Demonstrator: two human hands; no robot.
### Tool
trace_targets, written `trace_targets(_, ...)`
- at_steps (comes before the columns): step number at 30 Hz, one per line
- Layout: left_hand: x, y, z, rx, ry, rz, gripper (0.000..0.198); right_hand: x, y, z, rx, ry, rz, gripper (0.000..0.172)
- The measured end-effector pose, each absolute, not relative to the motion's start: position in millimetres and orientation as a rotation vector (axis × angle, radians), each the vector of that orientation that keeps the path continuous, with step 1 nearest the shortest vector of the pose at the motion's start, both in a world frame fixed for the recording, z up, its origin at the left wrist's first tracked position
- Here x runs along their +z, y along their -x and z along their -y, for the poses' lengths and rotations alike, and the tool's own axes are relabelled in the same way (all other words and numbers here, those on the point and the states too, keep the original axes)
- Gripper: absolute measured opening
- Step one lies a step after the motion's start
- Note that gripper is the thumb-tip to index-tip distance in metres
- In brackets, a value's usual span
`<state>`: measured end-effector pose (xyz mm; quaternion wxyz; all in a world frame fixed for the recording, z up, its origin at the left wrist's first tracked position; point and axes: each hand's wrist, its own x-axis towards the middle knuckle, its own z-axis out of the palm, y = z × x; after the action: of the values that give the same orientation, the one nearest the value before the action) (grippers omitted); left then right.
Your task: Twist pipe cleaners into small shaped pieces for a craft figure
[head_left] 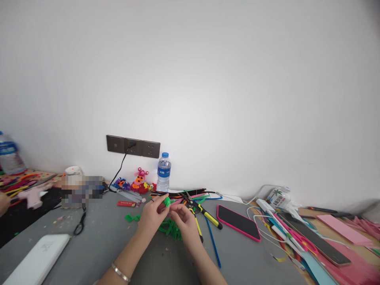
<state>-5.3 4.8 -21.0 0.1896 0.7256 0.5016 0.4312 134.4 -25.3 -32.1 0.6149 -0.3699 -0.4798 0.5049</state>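
Note:
Between the fingers of my left hand (151, 215) is a fuzzy green pipe cleaner (167, 201), curled into a small ball. My right hand (185, 221) is closed in a pinch just beside it; what lies between its fingertips is hidden. Under my hands is a pile of green pipe cleaner pieces (170, 230), with more green pieces (129, 218) to the left. Yellow-and-black pliers (212, 217) lie just beyond my right hand, next to a blue pipe cleaner (213, 243).
A water bottle (164, 172) stands against the wall near colourful pipe cleaner figures (140, 180). A pink-cased phone (238, 222) lies to the right, before cables and pink scissors (305, 243). At left are a white box-like device (38, 259) and another person's hand (4, 203).

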Motion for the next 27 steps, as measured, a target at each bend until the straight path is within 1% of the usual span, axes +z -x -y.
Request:
trace_targets(3,-23,7,-5,1.196,-2.088,-1.466,0.039,-35,-127,28,1.147,0.837,1.078,0.023)
trace_targets(6,-25,6,-6,1.207,-2.130,-1.461,0.037,-36,-127,28,1.112,0.854,1.063,0.022)
trace_targets(11,-29,5,-6,1.236,-2.218,-1.457,0.037,-38,-130,26,1.095,0.859,1.072,0.026)
trace_targets(15,-31,5,-7,1.286,-2.276,-1.466,0.041,-43,-129,25,1.138,0.835,1.081,0.030)
trace_targets(18,-31,4,-8,1.285,-2.287,-1.422,0.045,-45,-127,25,1.133,0.837,1.060,0.031)
trace_targets(23,-31,-2,-5,1.249,-2.277,-1.363,0.048,-45,-129,23,1.131,0.817,1.043,0.027)
trace_targets(27,-25,-6,3,1.204,-2.274,-1.223,0.050,-44,-136,21,1.099,0.877,0.977,0.029)
